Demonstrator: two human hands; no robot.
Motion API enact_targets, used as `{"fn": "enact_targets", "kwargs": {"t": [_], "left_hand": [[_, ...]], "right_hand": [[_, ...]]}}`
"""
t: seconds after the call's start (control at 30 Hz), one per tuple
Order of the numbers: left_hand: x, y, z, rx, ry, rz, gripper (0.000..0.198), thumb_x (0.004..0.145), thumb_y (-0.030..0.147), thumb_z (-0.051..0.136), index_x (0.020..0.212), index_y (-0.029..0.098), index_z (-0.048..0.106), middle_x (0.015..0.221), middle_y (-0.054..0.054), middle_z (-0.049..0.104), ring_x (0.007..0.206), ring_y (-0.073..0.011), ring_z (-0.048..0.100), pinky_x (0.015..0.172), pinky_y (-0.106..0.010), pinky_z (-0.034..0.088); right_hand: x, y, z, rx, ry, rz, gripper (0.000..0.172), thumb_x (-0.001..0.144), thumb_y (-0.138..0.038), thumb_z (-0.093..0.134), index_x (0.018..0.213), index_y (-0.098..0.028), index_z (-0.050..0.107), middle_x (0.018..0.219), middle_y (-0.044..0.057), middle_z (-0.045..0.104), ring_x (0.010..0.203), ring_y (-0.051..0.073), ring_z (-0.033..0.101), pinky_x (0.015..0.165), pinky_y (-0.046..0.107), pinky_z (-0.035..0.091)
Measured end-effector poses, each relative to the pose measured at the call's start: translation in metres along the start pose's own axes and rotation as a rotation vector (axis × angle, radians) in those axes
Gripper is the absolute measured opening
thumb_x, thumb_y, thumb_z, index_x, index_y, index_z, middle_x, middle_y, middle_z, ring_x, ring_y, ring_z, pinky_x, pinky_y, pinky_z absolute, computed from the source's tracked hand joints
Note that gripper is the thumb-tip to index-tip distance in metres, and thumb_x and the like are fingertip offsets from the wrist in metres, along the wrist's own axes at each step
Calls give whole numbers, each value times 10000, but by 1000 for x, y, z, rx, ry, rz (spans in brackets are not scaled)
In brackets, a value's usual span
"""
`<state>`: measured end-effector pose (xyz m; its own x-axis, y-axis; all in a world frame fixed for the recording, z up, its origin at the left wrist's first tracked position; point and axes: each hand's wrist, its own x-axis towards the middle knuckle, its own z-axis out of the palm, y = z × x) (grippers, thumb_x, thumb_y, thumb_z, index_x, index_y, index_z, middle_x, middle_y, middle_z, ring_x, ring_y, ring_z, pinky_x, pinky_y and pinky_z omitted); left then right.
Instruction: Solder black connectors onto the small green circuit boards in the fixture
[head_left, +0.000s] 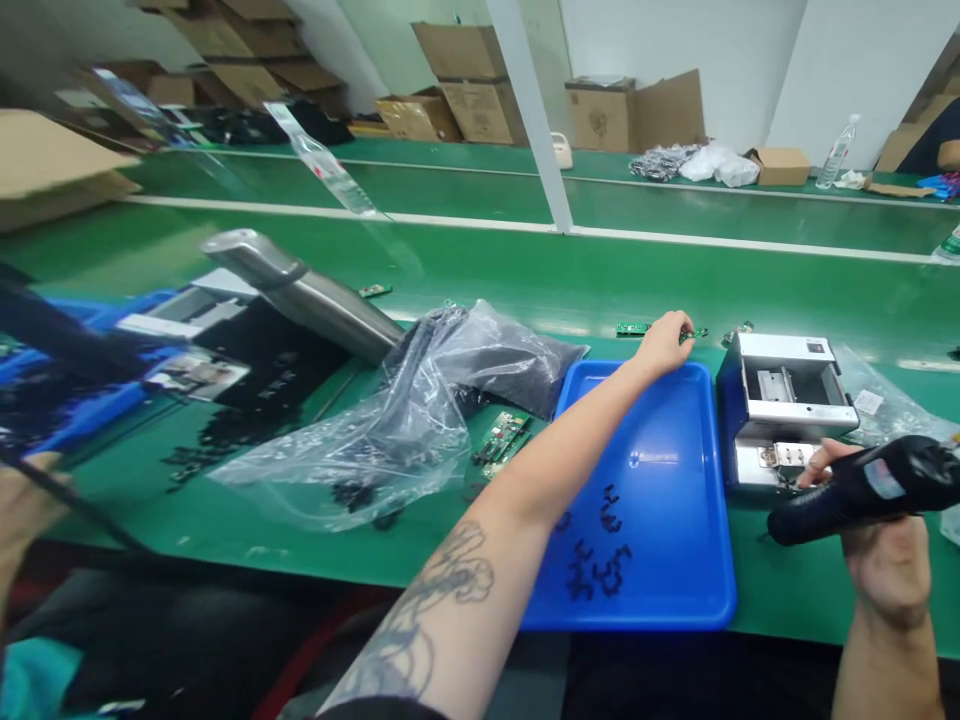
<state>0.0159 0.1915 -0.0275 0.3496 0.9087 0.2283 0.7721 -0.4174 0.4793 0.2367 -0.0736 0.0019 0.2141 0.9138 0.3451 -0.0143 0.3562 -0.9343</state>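
Observation:
My left hand reaches over the blue tray, its fingers curled round the end of a small green circuit board behind the tray. Another narrow green board lies just left of the fingers. My right hand holds a black electric screwdriver, tilted with its tip end toward the left. Fingers of that hand show beyond the tool, close to the front of a screw feeder; whether they touch it I cannot tell. Small black parts lie in the tray's near end.
Left of the tray lie a clear plastic bag with dark contents and circuit boards. A steel flask stands farther left. A co-worker's hand shows at the left edge, near another blue tray. Cardboard boxes stand behind.

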Motion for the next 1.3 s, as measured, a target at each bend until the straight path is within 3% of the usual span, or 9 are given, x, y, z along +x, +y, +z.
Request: {"fn": "enact_targets", "kwargs": {"t": [0.13, 0.37, 0.43, 0.57, 0.67, 0.8, 1.03, 1.17, 1.3], "left_hand": [[33, -7, 13, 71, -22, -97, 340, 1020, 371, 658, 1283, 157, 635, 1286, -102, 650, 1123, -238, 664, 965, -454, 589], [32, -44, -12, 244, -129, -284, 376, 1014, 372, 665, 1324, 165, 618, 1353, -114, 618, 1187, -263, 639, 1003, -487, 572], [29, -54, -20, 278, -196, -324, 370, 1012, 373, 667, 1312, 161, 623, 1330, -111, 629, 1164, -256, 649, 986, -476, 581], [25, -57, -26, 295, -245, -353, 363, 1014, 378, 665, 1306, 165, 627, 1319, -109, 636, 1151, -249, 655, 982, -465, 582], [20, -47, -26, 251, -192, -333, 372, 1006, 379, 677, 1299, 155, 631, 1327, -112, 633, 1176, -259, 646, 1006, -483, 568], [5, -29, -30, 104, -19, -279, 313, 997, 188, 624, 1300, 107, 620, 1369, -167, 613, 1266, -297, 601, 1118, -490, 466], [-41, -6, -45, -380, 225, -273, 499, 905, 38, 569, 1386, 165, 534, 1113, -67, 717, 974, -167, 702, 981, -305, 537], [-78, 5, -43, -705, 189, -327, 290, 861, 107, 653, 1140, 159, 591, 1027, -35, 676, 771, -115, 687, 789, -282, 616], [-112, 22, -41, -972, 43, -358, 236, 832, 150, 709, 1006, 161, 550, 952, -9, 645, 776, -101, 683, 785, -295, 633]], "right_hand": [[-10, 13, -1, -222, 84, -55, 544, 960, -556, 551, 1340, -184, 667, 1176, 153, 694, 999, 279, 690, 822, 416, 568], [-8, 5, 20, -317, 436, -531, 313, 988, -193, 501, 1262, -238, 644, 877, 12, 449, 708, 124, 478, 638, 277, 415], [-14, -4, 35, -352, 321, -585, 282, 978, -134, 497, 1180, -256, 650, 818, -8, 436, 686, 124, 486, 630, 277, 433], [-24, -13, 71, -505, -330, -444, 194, 966, -135, 592, 1124, -227, 658, 890, 18, 680, 754, 133, 660, 695, 268, 562], [-27, -1, 93, -621, -710, -385, 151, 996, -201, 590, 1119, -210, 678, 934, 30, 750, 810, 144, 714, 728, 252, 578], [-27, 22, 111, -795, -997, -368, 134, 975, -210, 627, 1071, -223, 719, 948, 35, 747, 831, 172, 701, 617, 247, 518], [-36, 30, 123, -962, -1233, -329, 224, 981, -98, 531, 1129, -167, 685, 1109, 114, 690, 962, 213, 630, 543, 262, 455], [-43, 34, 125, -963, -1237, -281, 189, 968, -59, 510, 1019, -146, 669, 1048, 130, 671, 950, 222, 614, 554, 259, 467], [-38, 35, 122, -858, -1174, -228, 124, 980, -110, 532, 1006, -147, 648, 1055, 133, 670, 938, 216, 627, 642, 274, 527]]}}
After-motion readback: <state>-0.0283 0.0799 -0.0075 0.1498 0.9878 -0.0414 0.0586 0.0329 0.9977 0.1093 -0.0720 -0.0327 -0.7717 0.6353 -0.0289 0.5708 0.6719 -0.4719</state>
